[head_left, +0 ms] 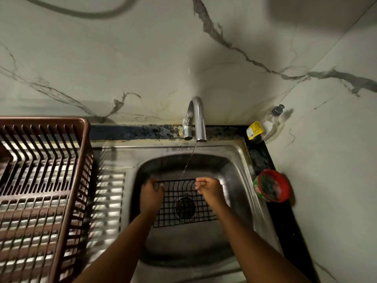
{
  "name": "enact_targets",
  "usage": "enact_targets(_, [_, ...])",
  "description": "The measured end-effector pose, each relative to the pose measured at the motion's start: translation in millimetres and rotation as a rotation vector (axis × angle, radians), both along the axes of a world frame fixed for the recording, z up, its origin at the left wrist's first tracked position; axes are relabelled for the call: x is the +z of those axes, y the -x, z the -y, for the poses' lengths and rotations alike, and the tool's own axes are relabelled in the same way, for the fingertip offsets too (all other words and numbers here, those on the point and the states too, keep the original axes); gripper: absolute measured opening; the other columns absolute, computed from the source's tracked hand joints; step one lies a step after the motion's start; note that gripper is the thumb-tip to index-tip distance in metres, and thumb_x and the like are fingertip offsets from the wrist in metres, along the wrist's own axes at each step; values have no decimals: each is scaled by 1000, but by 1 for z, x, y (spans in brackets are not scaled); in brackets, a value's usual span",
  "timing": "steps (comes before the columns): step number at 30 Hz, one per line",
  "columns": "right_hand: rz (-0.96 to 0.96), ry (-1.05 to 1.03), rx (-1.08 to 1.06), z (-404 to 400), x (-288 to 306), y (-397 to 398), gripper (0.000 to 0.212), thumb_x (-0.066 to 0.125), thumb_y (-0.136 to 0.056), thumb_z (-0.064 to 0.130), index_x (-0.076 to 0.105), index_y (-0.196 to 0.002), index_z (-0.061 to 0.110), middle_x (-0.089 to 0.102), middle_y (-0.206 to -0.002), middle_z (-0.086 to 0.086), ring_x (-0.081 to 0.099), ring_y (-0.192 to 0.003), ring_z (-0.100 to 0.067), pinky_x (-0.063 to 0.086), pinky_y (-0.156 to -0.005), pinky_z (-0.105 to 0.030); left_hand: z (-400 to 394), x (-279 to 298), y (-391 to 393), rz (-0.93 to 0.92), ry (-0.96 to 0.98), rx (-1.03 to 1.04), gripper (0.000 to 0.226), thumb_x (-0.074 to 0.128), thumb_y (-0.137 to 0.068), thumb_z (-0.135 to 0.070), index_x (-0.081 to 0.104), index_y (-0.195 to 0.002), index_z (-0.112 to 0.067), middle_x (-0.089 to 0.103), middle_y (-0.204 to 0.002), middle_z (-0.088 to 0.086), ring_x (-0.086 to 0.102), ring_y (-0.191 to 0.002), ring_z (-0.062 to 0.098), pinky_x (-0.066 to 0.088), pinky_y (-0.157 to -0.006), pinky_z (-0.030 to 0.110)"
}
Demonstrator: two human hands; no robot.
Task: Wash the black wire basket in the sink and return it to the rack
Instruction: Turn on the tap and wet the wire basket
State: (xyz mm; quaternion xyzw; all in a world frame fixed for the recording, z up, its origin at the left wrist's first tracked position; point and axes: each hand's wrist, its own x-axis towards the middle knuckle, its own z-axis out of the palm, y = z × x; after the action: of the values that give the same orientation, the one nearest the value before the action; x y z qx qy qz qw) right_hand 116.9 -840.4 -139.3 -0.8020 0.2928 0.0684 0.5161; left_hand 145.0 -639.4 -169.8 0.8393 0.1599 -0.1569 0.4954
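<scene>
The black wire basket (179, 209) is down in the steel sink (240, 160), lying over the drain. My left hand (152, 193) grips its far left rim with curled fingers. My right hand (208, 187) is at the far right rim with fingers curled; whether it grips the wire is unclear. A thin stream of water runs from the chrome tap (196, 121) and falls just beyond the basket's far edge. The brown plastic dish rack (40, 180) stands on the drainboard to the left.
A red tub (272, 185) with green contents sits on the black counter edge to the right of the sink. A clear bottle with a yellow label (263, 127) stands in the back right corner. Marble wall tiles rise behind the tap.
</scene>
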Motion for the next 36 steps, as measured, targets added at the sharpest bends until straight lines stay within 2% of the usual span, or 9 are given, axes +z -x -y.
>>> enact_targets(4, [-82, 245, -25, 23, -23, 31, 31, 60, -85, -6, 73, -108, 10, 73, -110, -7, 69, -102, -21, 51, -75, -15, -16, -14, 35, -112, -149, -43, 56, 67, -93, -13, 46, -142, 4, 54, -137, 30, 50, -129, 44, 41, -108, 46])
enact_targets(9, [-237, 330, -37, 43, -38, 57, 57, 63, -85, -5, 51, -139, 12, 59, -135, -12, 65, -110, -25, 59, -80, -31, -17, -22, 47, -346, -10, -42, 54, 58, -98, -10, 40, -148, -4, 55, -138, 23, 54, -126, 40, 46, -101, 42])
enact_targets(12, [-446, 168, 77, 47, -52, 65, 67, 61, -88, 1, 37, -149, 18, 53, -141, -14, 60, -115, -28, 54, -83, -32, -16, -41, 50, -416, 27, -105, 58, 50, -100, -4, 31, -154, -10, 52, -138, 24, 56, -112, 33, 51, -95, 42])
enact_targets(16, [-409, 97, 17, 48, -59, 65, 59, 48, -91, -7, 43, -139, 27, 59, -125, -13, 65, -78, -18, 60, -70, -41, -11, -27, 52, -339, -29, -131, 53, 50, -99, -2, 36, -150, -9, 53, -141, 21, 55, -123, 36, 44, -94, 34])
enact_targets(22, [-235, 145, -25, 51, -40, 57, 51, 45, -94, -4, 51, -128, 33, 63, -108, -7, 66, -80, -21, 61, -66, -41, -12, -3, 45, -281, -45, -127, 54, 47, -98, 0, 36, -150, -11, 54, -139, 23, 55, -123, 41, 48, -91, 38])
enact_targets(25, [-125, 153, -20, 47, -18, 50, 48, 44, -93, -5, 54, -122, 32, 65, -94, -8, 52, -60, -18, 44, -52, -35, -13, 4, 43, -294, -12, -74, 55, 49, -96, 4, 36, -149, -6, 56, -132, 24, 58, -117, 41, 47, -81, 35])
enact_targets(29, [-42, 155, 42, 37, 12, 39, 56, 42, -86, -15, 57, -122, 24, 60, -116, 6, 55, -69, -18, 45, -55, -37, -15, -4, 44, -458, 144, 106, 31, 44, -100, 3, 50, -131, 5, 55, -81, 13, 54, -64, 23, 46, -56, 32])
enact_targets(33, [13, 253, 149, 24, 36, 27, 49, 47, -87, -10, 60, -117, 26, 68, -107, 2, 66, -81, -28, 51, -60, -37, -15, 8, 50, -585, 269, 195, 20, 40, -104, -3, 55, -91, -2, 51, -73, 15, 51, -62, 26, 44, -61, 36])
enact_targets(36, [21, 308, 213, 19, 50, 20, 41, 52, -88, -5, 61, -111, 28, 68, -100, 0, 64, -76, -20, 42, -50, -20, -16, 11, 49, -663, 346, 242, 13, 46, -99, -2, 55, -91, -2, 55, -79, 19, 56, -67, 30, 49, -77, 44])
